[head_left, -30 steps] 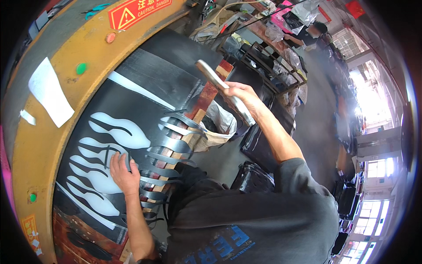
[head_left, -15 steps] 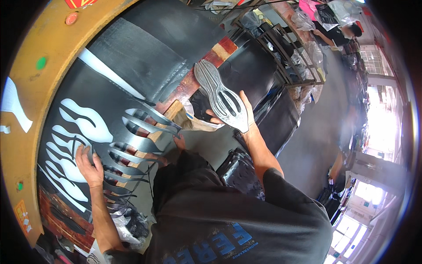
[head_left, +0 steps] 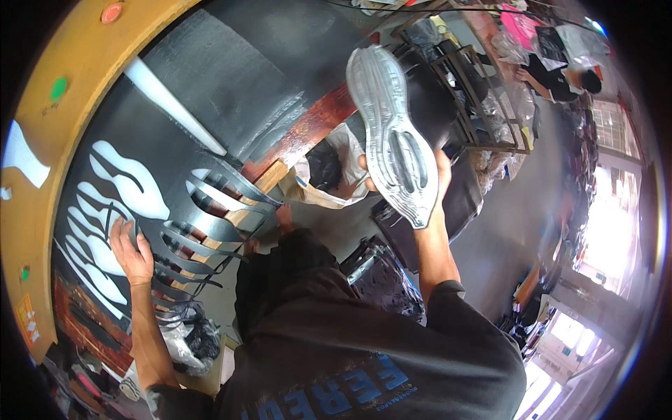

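Observation:
A silvery, sole-shaped cutting die [head_left: 383, 115] with nested curved edges and long slots is raised in my right hand [head_left: 439, 178]. My fingers and thumb grip its narrower near end from both sides. At the left, my left hand [head_left: 131, 253] lies with its fingers stretched over a black sheet [head_left: 178, 112]. Several wavy sole-shaped openings [head_left: 129, 178] in that sheet show white. Beside this hand, loose cut black strips [head_left: 203, 222] hang over the bench's wooden edge. A small dark patch shows between the left thumb and fingers, and I cannot make out what it is.
A yellow machine beam [head_left: 80, 73] with coloured buttons arches over the far left. Beyond the red-brown board [head_left: 301, 133] stands an open white sack [head_left: 344, 150] with black material inside. A metal rack [head_left: 483, 105] is at the back right, with another person [head_left: 556, 80] beyond it.
My right hand has moved right and slightly nearer, and the cutting die now stands more upright in the picture. The white sack shows more fully. My left hand stays over the sheet.

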`<state>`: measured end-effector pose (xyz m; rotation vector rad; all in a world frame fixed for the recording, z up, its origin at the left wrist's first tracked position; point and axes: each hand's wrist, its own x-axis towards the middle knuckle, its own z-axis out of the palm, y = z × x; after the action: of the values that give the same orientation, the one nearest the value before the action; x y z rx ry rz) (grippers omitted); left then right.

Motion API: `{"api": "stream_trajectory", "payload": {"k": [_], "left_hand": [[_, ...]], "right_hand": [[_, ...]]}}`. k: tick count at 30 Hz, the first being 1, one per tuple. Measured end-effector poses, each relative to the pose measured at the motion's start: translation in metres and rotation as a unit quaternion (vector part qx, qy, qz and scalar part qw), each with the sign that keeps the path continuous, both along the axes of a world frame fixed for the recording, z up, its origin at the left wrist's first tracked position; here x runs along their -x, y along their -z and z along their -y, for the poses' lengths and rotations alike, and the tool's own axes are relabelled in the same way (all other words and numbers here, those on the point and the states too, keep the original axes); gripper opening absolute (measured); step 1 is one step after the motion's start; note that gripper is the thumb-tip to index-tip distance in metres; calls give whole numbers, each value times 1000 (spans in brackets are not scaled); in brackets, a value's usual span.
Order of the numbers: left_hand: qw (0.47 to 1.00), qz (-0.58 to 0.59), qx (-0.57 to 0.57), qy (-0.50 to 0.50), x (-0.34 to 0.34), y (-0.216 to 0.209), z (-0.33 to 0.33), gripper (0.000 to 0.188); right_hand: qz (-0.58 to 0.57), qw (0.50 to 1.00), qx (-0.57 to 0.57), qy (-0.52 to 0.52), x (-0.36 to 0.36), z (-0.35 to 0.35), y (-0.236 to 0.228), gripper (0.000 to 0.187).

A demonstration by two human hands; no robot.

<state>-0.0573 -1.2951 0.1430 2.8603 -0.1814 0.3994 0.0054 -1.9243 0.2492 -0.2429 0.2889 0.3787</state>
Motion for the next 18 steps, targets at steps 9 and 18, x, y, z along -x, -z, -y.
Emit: {"api": "stream_trajectory", "payload": {"k": [9,18], "left_hand": [[1000,-12,-16,-9,-1,0,0,38],[1000,-6,-9,-15,1,0,0,38]], "right_hand": [[-138,980,-143,15,16,-12,102,81],[-87,994,-18,-65,20,13,114,98]]}}
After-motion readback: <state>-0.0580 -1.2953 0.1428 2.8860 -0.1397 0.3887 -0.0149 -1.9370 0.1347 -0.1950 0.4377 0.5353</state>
